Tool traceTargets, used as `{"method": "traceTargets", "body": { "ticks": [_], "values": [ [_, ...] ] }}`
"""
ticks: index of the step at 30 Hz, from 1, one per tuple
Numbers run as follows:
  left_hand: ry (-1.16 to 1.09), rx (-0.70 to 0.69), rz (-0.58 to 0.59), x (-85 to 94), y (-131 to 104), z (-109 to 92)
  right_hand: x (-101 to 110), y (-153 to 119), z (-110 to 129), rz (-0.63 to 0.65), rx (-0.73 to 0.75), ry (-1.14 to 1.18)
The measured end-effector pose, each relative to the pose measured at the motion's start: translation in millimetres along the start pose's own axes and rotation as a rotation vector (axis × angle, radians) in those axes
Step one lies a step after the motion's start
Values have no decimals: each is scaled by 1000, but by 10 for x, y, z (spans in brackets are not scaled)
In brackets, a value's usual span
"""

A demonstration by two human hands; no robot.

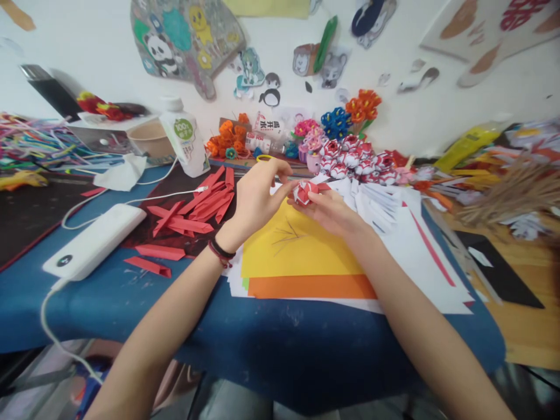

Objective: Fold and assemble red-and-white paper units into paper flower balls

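Note:
A small red and white folded paper piece (305, 193) is held above the yellow sheet (306, 245). My right hand (332, 211) has its fingers around the piece from the right and below. At the piece's left side, my left hand (262, 189) touches it with bent fingers and thumb. Thin brown strands (289, 236) lie on the yellow sheet, which rests over an orange sheet (310, 287) and white paper. Left of my left hand is a pile of folded red paper strips (192, 213). Behind my hands sit several finished red and white paper pieces (356, 157).
A white power bank (96, 240) with cables lies at the left, near a white bottle (186, 137). White paper strips (371, 204) are at the right. Orange, blue and pink flowers (336, 122) stand along the wall. A black board (499, 268) lies at far right.

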State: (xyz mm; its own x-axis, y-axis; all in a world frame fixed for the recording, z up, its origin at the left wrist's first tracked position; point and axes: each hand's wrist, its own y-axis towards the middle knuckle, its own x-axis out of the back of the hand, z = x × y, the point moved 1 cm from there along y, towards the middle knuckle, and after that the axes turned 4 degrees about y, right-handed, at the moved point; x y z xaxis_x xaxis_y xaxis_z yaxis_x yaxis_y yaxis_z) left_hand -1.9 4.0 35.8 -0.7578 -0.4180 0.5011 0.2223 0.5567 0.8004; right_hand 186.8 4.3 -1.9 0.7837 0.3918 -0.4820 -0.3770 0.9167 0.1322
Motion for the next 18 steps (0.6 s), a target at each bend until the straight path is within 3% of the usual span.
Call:
{"method": "traceTargets", "body": {
  "ticks": [2,4,10,15,18],
  "values": [
    [96,-10,31,-22,-31,-78,-8,15,-9,-45,29,32],
    [74,68,71,-52,-46,-139,-8,19,-13,-81,48,50],
    [-413,499,166,-114,3,-159,13,13,-15,-163,137,17],
    [-760,635,372,-80,31,-172,10,7,2,-172,156,-40],
    [-823,674,383,-65,32,-200,22,3,30,-148,161,-50]
  ]
}}
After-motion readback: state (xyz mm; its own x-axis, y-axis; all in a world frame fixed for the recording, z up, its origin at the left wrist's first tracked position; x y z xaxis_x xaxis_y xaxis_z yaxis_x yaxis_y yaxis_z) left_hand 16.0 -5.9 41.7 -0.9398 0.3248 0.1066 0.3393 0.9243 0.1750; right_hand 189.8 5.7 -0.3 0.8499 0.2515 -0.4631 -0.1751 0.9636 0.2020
